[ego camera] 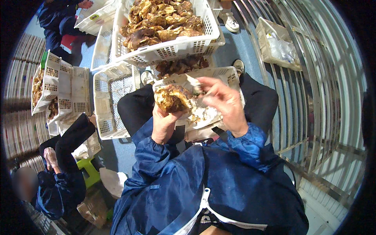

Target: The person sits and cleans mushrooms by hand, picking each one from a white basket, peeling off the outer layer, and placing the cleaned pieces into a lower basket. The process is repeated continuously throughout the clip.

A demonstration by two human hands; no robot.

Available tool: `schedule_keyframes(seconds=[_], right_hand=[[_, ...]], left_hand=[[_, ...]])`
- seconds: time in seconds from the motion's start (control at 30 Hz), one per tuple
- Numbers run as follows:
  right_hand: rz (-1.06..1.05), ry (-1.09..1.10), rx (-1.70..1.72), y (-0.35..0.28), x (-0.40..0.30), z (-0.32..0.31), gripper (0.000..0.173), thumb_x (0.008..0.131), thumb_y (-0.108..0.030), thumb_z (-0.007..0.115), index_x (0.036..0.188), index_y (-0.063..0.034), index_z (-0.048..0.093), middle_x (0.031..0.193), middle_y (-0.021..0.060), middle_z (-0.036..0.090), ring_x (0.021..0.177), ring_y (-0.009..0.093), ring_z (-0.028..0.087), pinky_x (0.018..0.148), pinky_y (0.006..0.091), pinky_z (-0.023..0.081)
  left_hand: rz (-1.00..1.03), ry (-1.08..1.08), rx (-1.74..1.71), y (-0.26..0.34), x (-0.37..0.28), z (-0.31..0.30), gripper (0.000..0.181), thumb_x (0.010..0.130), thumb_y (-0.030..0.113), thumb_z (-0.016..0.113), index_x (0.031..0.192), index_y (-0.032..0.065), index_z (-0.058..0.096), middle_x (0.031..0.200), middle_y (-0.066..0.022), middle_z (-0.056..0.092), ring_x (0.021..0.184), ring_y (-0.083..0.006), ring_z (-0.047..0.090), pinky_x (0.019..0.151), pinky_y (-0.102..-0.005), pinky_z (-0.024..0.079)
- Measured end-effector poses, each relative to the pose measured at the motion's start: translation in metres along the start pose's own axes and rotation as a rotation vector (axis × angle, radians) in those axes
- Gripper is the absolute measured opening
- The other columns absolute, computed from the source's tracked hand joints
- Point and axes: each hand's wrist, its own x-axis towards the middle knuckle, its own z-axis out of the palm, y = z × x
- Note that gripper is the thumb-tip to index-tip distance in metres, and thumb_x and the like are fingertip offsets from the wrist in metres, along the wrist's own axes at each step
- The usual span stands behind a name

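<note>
My left hand (164,124) grips a large, lumpy yellow-brown mushroom (170,98) from below. Beside it on the right is my right hand (224,101), blurred, its fingers bent around a pale, pointed thing (192,82); whether this is a blade or a cut piece, I cannot tell. Both hands are above a white plastic crate (232,72) between my knees, where pale scraps (202,114) lie. Directly beyond it, dark brown pieces (182,67) sit in another crate, partly hidden.
A white perforated crate heaped with brown mushrooms (164,20) stands ahead on stacked crates. Left of my knee is another white crate (101,107). A seated co-worker (61,188) is at lower left, another person (60,22) at upper left. Metal rails (282,97) and a crate with plastic bags (264,50) are on the right.
</note>
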Motion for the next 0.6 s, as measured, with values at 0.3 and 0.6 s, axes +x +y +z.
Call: schedule_keyframes(seconds=[0.3, 0.6], right_hand=[[-0.025, -0.040, -0.532, 0.002, 0.001, -0.012, 0.015, 0.083, -0.012, 0.060, 0.085, 0.0024, 0.064, 0.068, 0.0093, 0.062, 0.060, 0.011, 0.054, 0.057, 0.0264, 0.043], [0.010, -0.111, 0.020, -0.032, -0.008, 0.008, 0.008, 0.081, -0.003, 0.055, 0.075, 0.0007, 0.051, 0.109, 0.0161, 0.065, 0.100, 0.017, 0.058, 0.086, 0.0307, 0.044]], left_hand=[[-0.043, 0.036, 0.002, 0.000, -0.001, -0.001, 0.068, 0.072, -0.002, 0.071, 0.132, 0.0026, 0.040, 0.122, -0.0097, 0.056, 0.112, -0.0219, 0.056, 0.096, -0.0367, 0.047], [0.041, 0.112, 0.187, -0.003, 0.005, 0.003, 0.060, 0.070, -0.003, 0.073, 0.123, 0.0039, 0.045, 0.114, -0.0072, 0.058, 0.107, -0.0188, 0.058, 0.093, -0.0331, 0.049]])
